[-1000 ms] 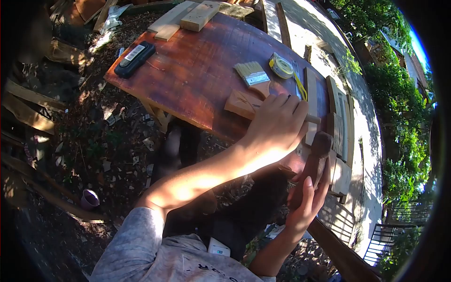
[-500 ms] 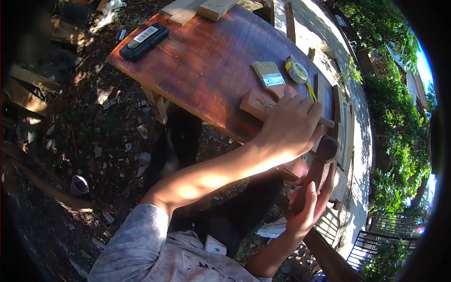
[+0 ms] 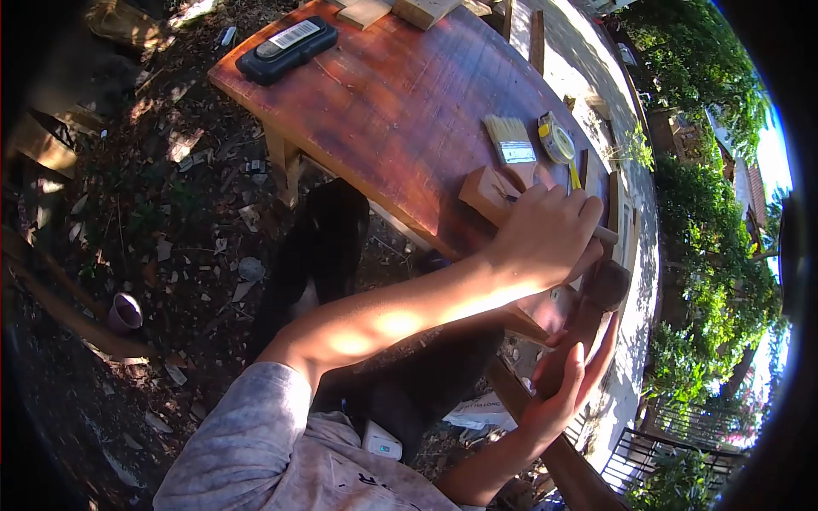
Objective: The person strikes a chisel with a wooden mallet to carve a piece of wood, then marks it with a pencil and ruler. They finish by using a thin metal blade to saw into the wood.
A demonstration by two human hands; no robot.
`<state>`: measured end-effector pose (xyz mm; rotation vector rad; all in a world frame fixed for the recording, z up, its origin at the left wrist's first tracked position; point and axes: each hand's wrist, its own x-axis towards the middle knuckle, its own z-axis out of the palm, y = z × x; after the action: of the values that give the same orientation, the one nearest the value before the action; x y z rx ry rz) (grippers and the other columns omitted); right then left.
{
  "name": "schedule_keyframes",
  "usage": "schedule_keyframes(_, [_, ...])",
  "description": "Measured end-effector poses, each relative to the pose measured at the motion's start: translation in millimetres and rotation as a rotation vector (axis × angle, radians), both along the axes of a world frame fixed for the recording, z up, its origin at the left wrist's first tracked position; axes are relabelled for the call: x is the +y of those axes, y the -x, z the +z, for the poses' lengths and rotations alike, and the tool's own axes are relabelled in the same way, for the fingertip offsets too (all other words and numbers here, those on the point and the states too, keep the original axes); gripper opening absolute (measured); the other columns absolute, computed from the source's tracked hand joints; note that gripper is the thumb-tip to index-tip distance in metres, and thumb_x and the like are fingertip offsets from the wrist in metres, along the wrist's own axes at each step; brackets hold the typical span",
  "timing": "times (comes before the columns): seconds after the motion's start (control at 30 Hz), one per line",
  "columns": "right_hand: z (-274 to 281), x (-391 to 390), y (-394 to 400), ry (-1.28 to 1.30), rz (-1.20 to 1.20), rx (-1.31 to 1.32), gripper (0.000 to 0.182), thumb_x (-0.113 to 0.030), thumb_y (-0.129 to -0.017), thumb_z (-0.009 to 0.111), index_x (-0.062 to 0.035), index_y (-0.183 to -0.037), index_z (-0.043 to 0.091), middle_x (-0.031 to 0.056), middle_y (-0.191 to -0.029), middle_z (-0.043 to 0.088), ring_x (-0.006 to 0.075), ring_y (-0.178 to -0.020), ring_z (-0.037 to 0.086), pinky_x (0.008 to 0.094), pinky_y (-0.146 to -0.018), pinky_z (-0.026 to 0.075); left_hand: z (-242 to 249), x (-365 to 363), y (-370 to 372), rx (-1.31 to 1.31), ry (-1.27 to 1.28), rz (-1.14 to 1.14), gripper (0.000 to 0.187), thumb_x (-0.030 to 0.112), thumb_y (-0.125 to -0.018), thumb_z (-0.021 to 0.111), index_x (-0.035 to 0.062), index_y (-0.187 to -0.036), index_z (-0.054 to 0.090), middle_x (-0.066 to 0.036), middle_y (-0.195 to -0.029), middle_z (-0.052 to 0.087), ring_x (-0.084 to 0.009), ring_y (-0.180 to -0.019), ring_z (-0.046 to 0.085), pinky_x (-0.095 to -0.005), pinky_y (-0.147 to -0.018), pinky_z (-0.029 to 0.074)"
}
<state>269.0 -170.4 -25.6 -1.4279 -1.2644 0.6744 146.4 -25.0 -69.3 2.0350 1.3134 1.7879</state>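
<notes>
Fingers (image 3: 569, 375) of the right hand (image 3: 558, 396) clench a mallet handle (image 3: 573, 341); the left hand (image 3: 545, 234) grips a chisel (image 3: 605, 234) by the tabletop (image 3: 392, 111) edge.

Hard sunlight from the far right glares off the pavement (image 3: 635, 281) and left forearm (image 3: 383, 319); the ground on the left lies in dappled shade; fisheye bending, black vignette at the edges
</notes>
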Motion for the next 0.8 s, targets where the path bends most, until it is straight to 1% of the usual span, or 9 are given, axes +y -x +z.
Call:
schedule_keyframes(0.23, [27.3, 6.8, 2.1, 0.007, -0.051, -0.162, 0.077, -0.038, -0.1, 0.06, -0.0073, -0.164, 0.031, 0.0136, -0.093, 0.066, 0.0085, -0.051, 0.049, 0.0208, -0.045, 0.035, -2.5, 9.9, -4.6, 0.002, 0.091, -0.014, 0.032, 0.033, -0.086, 0.079, 0.0087, -0.094, 0.059, -0.005, -0.082, 0.067, -0.0252, -0.081, 0.071, -0.0386, -0.068, 0.055])
schedule_keyframes(0.3, [43.2, 18.1, -4.3, -0.091, -0.062, -0.218, 0.071, -0.043, -0.102, 0.058, -0.0036, -0.158, 0.038, 0.0143, -0.095, 0.067, 0.0073, -0.05, 0.048, 0.0205, -0.044, 0.034, -0.6, 9.1, -5.1, -0.006, 0.09, 0.015, 0.031, 0.033, -0.086, 0.079, 0.009, -0.092, 0.059, -0.005, -0.081, 0.066, -0.0244, -0.079, 0.072, -0.0386, -0.066, 0.055])
schedule_keyframes(0.37, [63.3, 27.7, -28.5, -0.219, -0.133, -0.237, 0.062, -0.041, -0.107, 0.053, -0.003, -0.154, 0.041, 0.0139, -0.101, 0.067, 0.0075, -0.051, 0.049, 0.0205, -0.044, 0.033, 1.4, 8.8, -5.1, -0.017, 0.099, 0.028, 0.031, 0.033, -0.087, 0.078, 0.0091, -0.092, 0.059, -0.004, -0.081, 0.066, -0.024, -0.077, 0.072, -0.0387, -0.065, 0.055])
schedule_keyframes(0.47, [97.3, 43.6, -49.1, -0.428, -0.19, 0.003, 0.049, -0.035, -0.113, 0.043, -0.0032, -0.15, 0.044, 0.013, -0.115, 0.065, 0.0086, -0.063, 0.051, 0.0194, -0.049, 0.035, 5.9, 7.9, -1.2, -0.036, 0.122, 0.018, 0.031, 0.033, -0.09, 0.077, 0.0087, -0.094, 0.059, -0.005, -0.08, 0.066, -0.024, -0.074, 0.072, -0.0391, -0.062, 0.055])
schedule_keyframes(0.5, [105.6, 49.0, -45.6, -0.5, -0.219, 0.058, 0.049, -0.036, -0.113, 0.044, -0.0033, -0.15, 0.044, 0.013, -0.119, 0.064, 0.0109, -0.069, 0.052, 0.0202, -0.055, 0.038, 7.7, 7.5, 0.9, -0.048, 0.125, 0.011, 0.031, 0.033, -0.09, 0.076, 0.0086, -0.094, 0.059, -0.005, -0.08, 0.066, -0.0241, -0.073, 0.072, -0.0393, -0.061, 0.055])
schedule_keyframes(0.57, [116.6, 56.3, -63.5, -0.564, -0.142, 0.123, 0.048, -0.037, -0.113, 0.046, -0.0038, -0.149, 0.045, 0.0125, -0.12, 0.063, 0.0138, -0.071, 0.053, 0.0237, -0.057, 0.04, 7.1, 8.1, 2.3, -0.064, 0.118, 0.005, 0.031, 0.034, -0.091, 0.075, 0.0085, -0.095, 0.058, -0.005, -0.08, 0.066, -0.0244, -0.072, 0.072, -0.0397, -0.06, 0.055])
schedule_keyframes(0.67, [112.1, 74.6, -53.2, -0.673, -0.186, 0.211, 0.047, -0.037, -0.113, 0.048, -0.0066, -0.149, 0.046, 0.014, -0.119, 0.063, 0.016, -0.075, 0.055, 0.0249, -0.06, 0.042, 5.9, 9.8, 1.5, -0.081, 0.104, 0.005, 0.031, 0.034, -0.092, 0.075, 0.0081, -0.096, 0.058, -0.005, -0.079, 0.066, -0.025, -0.072, 0.072, -0.0401, -0.059, 0.055])
schedule_keyframes(0.77, [72.9, 82.4, -42.5, -0.44, -0.132, 0.231, 0.05, -0.039, -0.111, 0.051, -0.0079, -0.149, 0.048, 0.0141, -0.12, 0.063, 0.0163, -0.08, 0.058, 0.0248, -0.065, 0.044, 6.9, 9.6, 2.8, -0.088, 0.107, -0.005, 0.031, 0.034, -0.092, 0.075, 0.0077, -0.095, 0.057, -0.005, -0.079, 0.066, -0.0251, -0.072, 0.072, -0.0397, -0.058, 0.055])
schedule_keyframes(0.8, [64.7, 74.6, -31.1, -0.245, -0.084, -0.12, 0.047, -0.039, -0.11, 0.054, -0.0051, -0.142, 0.052, 0.0137, -0.113, 0.065, 0.0161, -0.079, 0.058, 0.0258, -0.065, 0.045, 5.9, 10.3, 3.5, -0.083, 0.094, -0.01, 0.032, 0.033, -0.091, 0.075, 0.0076, -0.095, 0.057, -0.005, -0.079, 0.066, -0.0249, -0.072, 0.072, -0.0394, -0.058, 0.055])
